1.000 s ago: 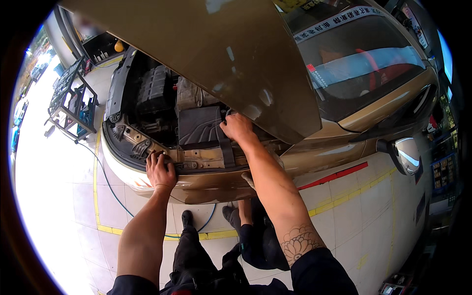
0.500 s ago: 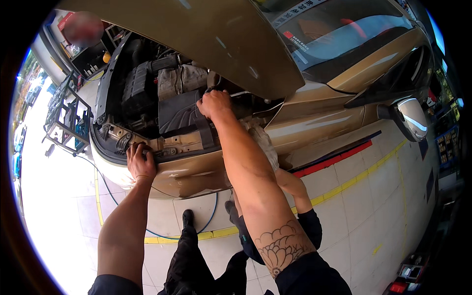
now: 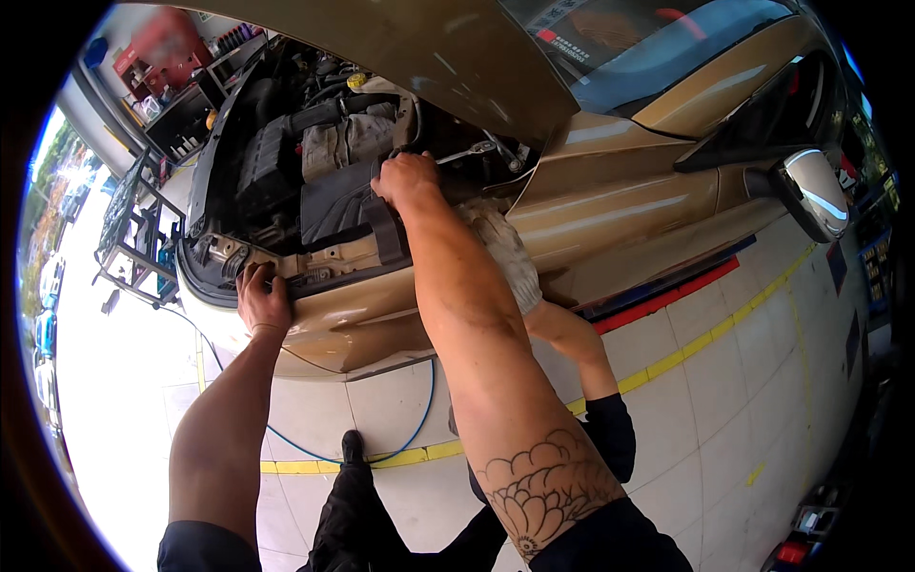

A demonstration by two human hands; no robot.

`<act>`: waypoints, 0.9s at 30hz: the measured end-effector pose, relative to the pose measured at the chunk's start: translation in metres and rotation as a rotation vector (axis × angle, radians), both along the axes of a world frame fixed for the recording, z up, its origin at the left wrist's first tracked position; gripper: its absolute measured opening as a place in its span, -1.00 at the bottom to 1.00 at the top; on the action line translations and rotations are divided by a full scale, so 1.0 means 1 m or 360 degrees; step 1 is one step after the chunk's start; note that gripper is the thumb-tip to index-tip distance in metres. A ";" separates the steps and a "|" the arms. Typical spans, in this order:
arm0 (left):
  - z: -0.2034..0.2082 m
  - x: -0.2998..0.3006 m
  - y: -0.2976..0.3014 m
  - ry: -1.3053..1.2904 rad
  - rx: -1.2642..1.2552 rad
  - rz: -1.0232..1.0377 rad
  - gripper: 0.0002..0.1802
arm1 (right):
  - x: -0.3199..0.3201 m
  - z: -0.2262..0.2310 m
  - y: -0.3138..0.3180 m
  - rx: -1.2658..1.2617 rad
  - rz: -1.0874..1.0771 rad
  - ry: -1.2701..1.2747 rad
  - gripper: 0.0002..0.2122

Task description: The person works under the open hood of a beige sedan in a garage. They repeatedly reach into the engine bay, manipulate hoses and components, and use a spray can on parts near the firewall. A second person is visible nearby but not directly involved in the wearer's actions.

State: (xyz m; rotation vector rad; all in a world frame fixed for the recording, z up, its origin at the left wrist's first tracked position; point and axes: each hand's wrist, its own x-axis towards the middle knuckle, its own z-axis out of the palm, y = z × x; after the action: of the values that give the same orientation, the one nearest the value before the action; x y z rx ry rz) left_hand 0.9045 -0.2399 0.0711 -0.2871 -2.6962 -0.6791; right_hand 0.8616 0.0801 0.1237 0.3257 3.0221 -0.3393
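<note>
- Black ribbed cover (image 3: 334, 205): sits in the gold car's (image 3: 610, 205) engine bay (image 3: 272, 157).
- Right hand (image 3: 405, 176): fingers curled at the cover's rear corner, grip hidden; cannot tell.
- Left hand (image 3: 264, 297): fingers bent over the car's front edge; cannot tell whether grasping.

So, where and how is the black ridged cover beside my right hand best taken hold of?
Probably by the left and right edges of the black ridged cover, from above: its broad top faces up, offering little to pinch; the right hand is at the right edge.
</note>
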 end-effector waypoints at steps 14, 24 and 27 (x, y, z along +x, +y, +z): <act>0.005 -0.009 -0.030 0.0108 -0.0019 -0.0023 -0.62 | 0.018 0.045 -0.021 0.0156 0.0450 -0.0283 -0.61; -0.010 0.007 -0.033 0.0092 0.0116 0.0103 -0.71 | -0.035 0.015 -0.020 0.0541 0.0547 0.0118 -0.60; -0.010 -0.001 -0.032 0.0115 0.0097 0.0048 -0.70 | -0.044 0.016 -0.023 0.0562 0.0332 0.0097 -0.62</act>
State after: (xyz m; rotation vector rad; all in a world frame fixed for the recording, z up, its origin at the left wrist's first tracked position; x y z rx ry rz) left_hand 0.9038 -0.2720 0.0616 -0.2500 -2.6013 -0.7263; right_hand 0.8176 0.0575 0.1398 0.0180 3.1276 0.2056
